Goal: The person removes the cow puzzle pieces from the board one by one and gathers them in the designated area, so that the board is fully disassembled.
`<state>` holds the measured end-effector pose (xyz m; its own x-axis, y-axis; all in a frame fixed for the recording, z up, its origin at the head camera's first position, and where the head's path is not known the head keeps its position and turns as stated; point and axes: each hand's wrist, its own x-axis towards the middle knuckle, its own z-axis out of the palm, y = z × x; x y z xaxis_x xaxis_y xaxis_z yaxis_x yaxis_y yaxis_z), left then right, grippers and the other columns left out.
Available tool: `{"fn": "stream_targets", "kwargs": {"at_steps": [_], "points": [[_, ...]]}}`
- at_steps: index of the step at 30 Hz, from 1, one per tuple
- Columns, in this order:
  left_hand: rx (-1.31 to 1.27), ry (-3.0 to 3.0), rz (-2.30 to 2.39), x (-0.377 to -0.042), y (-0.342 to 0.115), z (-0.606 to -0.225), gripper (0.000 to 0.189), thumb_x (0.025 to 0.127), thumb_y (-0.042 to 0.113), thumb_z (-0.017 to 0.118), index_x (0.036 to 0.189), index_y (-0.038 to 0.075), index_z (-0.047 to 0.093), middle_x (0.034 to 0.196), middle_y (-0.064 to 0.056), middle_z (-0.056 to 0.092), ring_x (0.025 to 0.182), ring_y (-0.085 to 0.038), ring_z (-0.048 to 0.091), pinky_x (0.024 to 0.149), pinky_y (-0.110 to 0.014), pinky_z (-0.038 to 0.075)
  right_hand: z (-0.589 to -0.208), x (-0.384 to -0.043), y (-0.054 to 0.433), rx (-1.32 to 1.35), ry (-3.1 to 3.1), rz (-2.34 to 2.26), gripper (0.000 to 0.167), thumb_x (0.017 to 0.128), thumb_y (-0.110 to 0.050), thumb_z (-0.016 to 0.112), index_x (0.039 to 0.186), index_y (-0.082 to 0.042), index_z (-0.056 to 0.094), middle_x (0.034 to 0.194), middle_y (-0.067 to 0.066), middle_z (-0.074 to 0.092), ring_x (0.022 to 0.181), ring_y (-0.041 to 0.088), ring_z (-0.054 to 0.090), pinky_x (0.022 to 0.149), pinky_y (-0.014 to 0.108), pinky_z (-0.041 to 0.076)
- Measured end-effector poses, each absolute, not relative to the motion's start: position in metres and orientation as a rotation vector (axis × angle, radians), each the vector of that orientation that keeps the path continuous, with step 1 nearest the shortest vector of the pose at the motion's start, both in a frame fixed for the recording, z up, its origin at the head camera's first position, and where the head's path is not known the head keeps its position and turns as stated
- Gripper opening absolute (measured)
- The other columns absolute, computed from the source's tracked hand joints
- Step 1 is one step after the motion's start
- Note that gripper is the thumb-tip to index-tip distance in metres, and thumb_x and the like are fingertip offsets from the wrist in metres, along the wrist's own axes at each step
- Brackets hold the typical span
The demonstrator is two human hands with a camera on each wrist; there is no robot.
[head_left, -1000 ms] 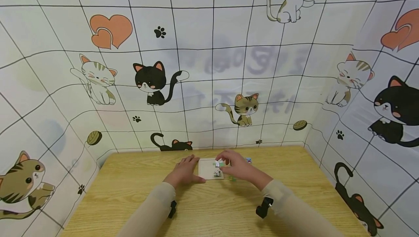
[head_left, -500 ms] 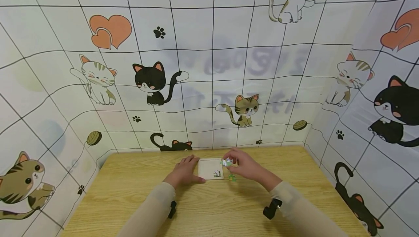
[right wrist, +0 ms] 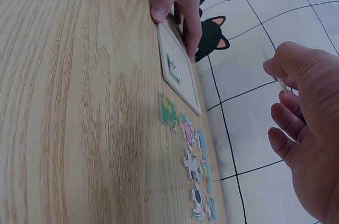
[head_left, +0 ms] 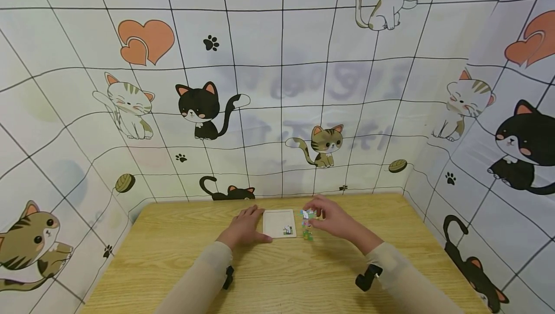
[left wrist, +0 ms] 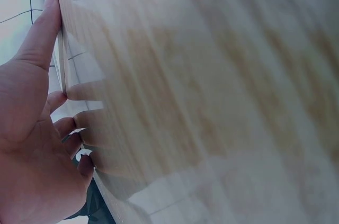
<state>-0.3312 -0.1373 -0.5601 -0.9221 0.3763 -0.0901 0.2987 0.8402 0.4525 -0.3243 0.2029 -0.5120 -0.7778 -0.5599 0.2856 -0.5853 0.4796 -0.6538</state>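
My left hand (head_left: 246,226) lies flat at the left edge of a shallow white puzzle tray (head_left: 275,222), fingers spread and thumb by its near corner. One puzzle piece (head_left: 288,230) with a picture sits in the tray's near right corner. Right of the tray, my right hand (head_left: 329,217) pinches another puzzle piece (right wrist: 282,84) between thumb and fingertips, seen edge-on above the table in the right wrist view. A green puzzle piece (right wrist: 169,112) and a pink puzzle piece (right wrist: 188,130) lie near the tray. The left wrist view shows the left hand (left wrist: 32,123) against the tabletop.
Several more loose pieces, among them a white puzzle piece (right wrist: 191,166), lie in a cluster on the wooden table (head_left: 195,266) beyond the pink one. A cat-print cloth (head_left: 277,87) surrounds the table at the back and sides.
My right hand has lifted a piece from the tray's far right part and moved rightward with it, over the loose pieces. My left hand has stayed in place.
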Motion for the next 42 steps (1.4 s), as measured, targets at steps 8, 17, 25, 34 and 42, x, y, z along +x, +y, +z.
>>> {"fn": "stream_targets", "kwargs": {"at_steps": [8,17,25,34,42], "points": [[0.52,2.849,0.652,-0.332,-0.137,-0.56,0.11,0.087,0.063,0.09,0.171,0.012,0.041,0.179,-0.022,0.029,0.163,-0.051,0.027,0.126,-0.075,0.025,-0.511,-0.322,0.213,1.034,-2.689,1.177,0.03,0.1,0.0,0.079,0.128,-0.009,0.075,0.107,0.012,0.061,0.086,0.031,0.054,0.071,0.032,0.047],[0.522,2.842,0.657,-0.332,-0.137,-0.56,0.111,0.087,0.064,0.09,0.172,0.012,0.041,0.18,-0.021,0.028,0.164,-0.051,0.025,0.126,-0.075,0.025,-0.513,-0.322,0.225,1.062,-2.665,1.177,0.028,0.101,-0.001,0.077,0.129,-0.005,0.074,0.11,0.012,0.061,0.087,0.026,0.053,0.071,0.032,0.047],[0.527,2.841,0.646,-0.332,-0.138,-0.56,0.11,0.087,0.065,0.089,0.172,0.012,0.041,0.18,-0.021,0.028,0.163,-0.05,0.026,0.126,-0.074,0.025,-0.513,-0.322,0.233,1.027,-2.693,1.187,0.029,0.101,-0.002,0.076,0.13,-0.005,0.073,0.117,0.011,0.062,0.089,0.022,0.053,0.072,0.032,0.048],[0.529,2.84,0.652,-0.331,-0.138,-0.557,0.109,0.088,0.063,0.09,0.171,0.012,0.042,0.179,-0.021,0.028,0.163,-0.05,0.026,0.126,-0.075,0.025,-0.512,-0.321,0.241,1.028,-2.698,1.207,0.027,0.103,-0.002,0.075,0.131,-0.005,0.073,0.121,0.013,0.062,0.093,0.031,0.054,0.073,0.032,0.049],[0.523,2.846,0.651,-0.331,-0.137,-0.557,0.109,0.087,0.063,0.09,0.171,0.012,0.043,0.179,-0.021,0.029,0.163,-0.05,0.026,0.126,-0.074,0.025,-0.514,-0.322,0.245,0.994,-2.742,1.241,0.027,0.104,-0.004,0.076,0.131,-0.008,0.075,0.119,0.016,0.061,0.096,0.031,0.056,0.075,0.032,0.051]]}}
